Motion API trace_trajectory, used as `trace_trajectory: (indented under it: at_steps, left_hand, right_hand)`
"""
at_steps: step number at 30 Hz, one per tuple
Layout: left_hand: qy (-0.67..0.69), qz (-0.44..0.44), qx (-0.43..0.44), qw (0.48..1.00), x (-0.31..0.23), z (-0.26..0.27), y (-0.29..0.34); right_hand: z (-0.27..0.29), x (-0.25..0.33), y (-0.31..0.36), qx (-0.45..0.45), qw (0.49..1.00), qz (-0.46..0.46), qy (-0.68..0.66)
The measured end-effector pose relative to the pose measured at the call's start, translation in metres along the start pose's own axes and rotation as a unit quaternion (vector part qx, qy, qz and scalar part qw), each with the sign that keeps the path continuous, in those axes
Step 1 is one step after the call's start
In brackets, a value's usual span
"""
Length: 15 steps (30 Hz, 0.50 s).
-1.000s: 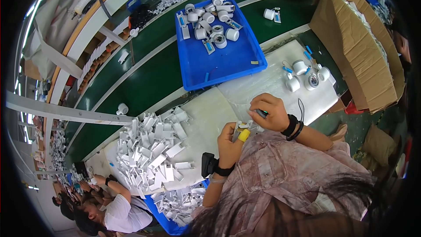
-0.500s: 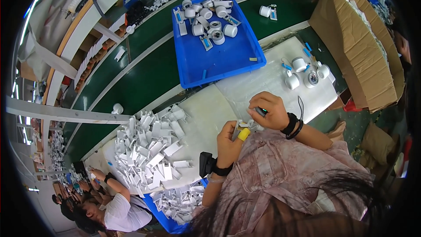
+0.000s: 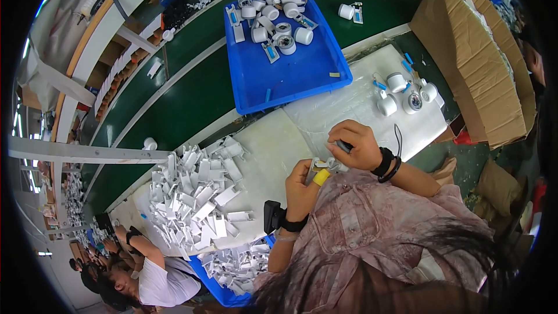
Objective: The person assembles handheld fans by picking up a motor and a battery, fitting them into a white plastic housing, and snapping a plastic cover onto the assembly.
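My left hand [image 3: 301, 193], with yellow tape round the thumb, pinches a small white plastic part [image 3: 321, 164] close to my body. Just above and to the right, my right hand [image 3: 356, 145] is curled round a dark, rounded handheld tool [image 3: 344, 146], mostly hidden by the fingers, so I cannot tell its kind. Its lower end is close over the white part; whether they touch is unclear. Left of my hands lies a heap of white plastic pieces [image 3: 200, 195]. Several round white lamp-like heads [image 3: 412, 102] with blue cylinders rest to the right on the table.
A blue tray [image 3: 279, 90] holds more white heads, some joined to flat pieces. Below the heap stands a blue bin [image 3: 218, 291] of white pieces. A cardboard box [image 3: 459, 58] stands at the far right. Beyond runs a green conveyor belt [image 3: 192, 90]; a co-worker [image 3: 160, 279] sits at the left.
Both my hands stay nearly in place, still holding the part and the tool. The view shifts slightly. At the left, the co-worker's arm has drawn back and bent.
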State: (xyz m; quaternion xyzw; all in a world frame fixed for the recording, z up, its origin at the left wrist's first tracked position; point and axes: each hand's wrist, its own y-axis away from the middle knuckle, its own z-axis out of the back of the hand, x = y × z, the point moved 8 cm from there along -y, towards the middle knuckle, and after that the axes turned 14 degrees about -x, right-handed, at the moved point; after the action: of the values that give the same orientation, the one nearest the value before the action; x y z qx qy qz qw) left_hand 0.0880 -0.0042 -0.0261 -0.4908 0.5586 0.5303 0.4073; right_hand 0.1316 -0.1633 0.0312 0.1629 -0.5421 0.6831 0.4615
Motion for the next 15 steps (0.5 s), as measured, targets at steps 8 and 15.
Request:
trace_trajectory:
  at_steps: [8, 15]
  left_hand:
    - [0.028, 0.038, 0.003, 0.999, 0.0042, -0.0011, -0.0012]
    - [-0.005, 0.017, 0.004, 1.000, 0.0054, -0.0002, -0.0018]
  right_hand:
    - [-0.0003, -0.0021, -0.0025, -0.020, 1.000, 0.008, -0.004]
    - [-0.0002, -0.0040, -0.0016, -0.019, 1.000, 0.009, -0.002]
